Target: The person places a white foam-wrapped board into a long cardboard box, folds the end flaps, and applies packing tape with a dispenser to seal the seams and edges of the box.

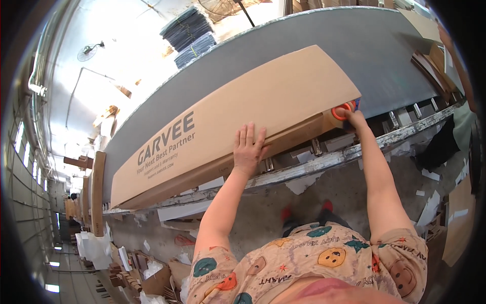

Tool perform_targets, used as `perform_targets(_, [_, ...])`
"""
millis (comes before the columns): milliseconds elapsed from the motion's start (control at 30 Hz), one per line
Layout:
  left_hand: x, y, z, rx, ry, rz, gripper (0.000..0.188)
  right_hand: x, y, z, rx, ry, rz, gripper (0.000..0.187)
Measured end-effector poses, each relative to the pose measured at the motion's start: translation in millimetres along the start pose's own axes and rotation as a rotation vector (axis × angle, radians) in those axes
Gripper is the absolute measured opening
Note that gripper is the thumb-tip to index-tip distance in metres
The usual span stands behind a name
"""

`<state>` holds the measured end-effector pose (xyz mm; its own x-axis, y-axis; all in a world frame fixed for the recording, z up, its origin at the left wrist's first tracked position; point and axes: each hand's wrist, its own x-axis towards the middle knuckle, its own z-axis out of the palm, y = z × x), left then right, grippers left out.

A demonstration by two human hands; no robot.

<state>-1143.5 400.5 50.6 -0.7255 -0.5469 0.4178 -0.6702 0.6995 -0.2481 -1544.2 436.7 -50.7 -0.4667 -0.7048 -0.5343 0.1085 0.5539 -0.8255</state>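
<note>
A long brown cardboard box (243,109) with dark printing lies slantwise across the grey work surface. My left hand (248,149) rests flat on its near top edge, fingers spread and open, the thumb over the near side. At the box's right end, my right hand (353,119) is closed round a tape dispenser (342,109) with an orange ring and a blue part. The dispenser is against or very close to the box's end. My fingers hide much of it, and I cannot tell whether tape touches the cardboard.
A worn metal rail with rollers (316,147) runs along the near side of the grey table (385,55). Cardboard pieces (435,68) stand at the right. Stacked dark sheets (187,30) are beyond the table. Paper scraps (430,207) litter the floor, and upright boards (97,192) stand left.
</note>
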Motion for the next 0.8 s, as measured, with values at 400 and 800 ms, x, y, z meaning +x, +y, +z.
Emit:
perform_targets(400, [31,2,36,-0.169,0.264,0.125,0.055,-252,70,39,1.34,-0.03,-0.019,0.043])
perform_targets(800, [18,1,54,-0.141,0.282,0.165,0.046,-179,-209,145,-1.226,0.151,-0.6,0.044])
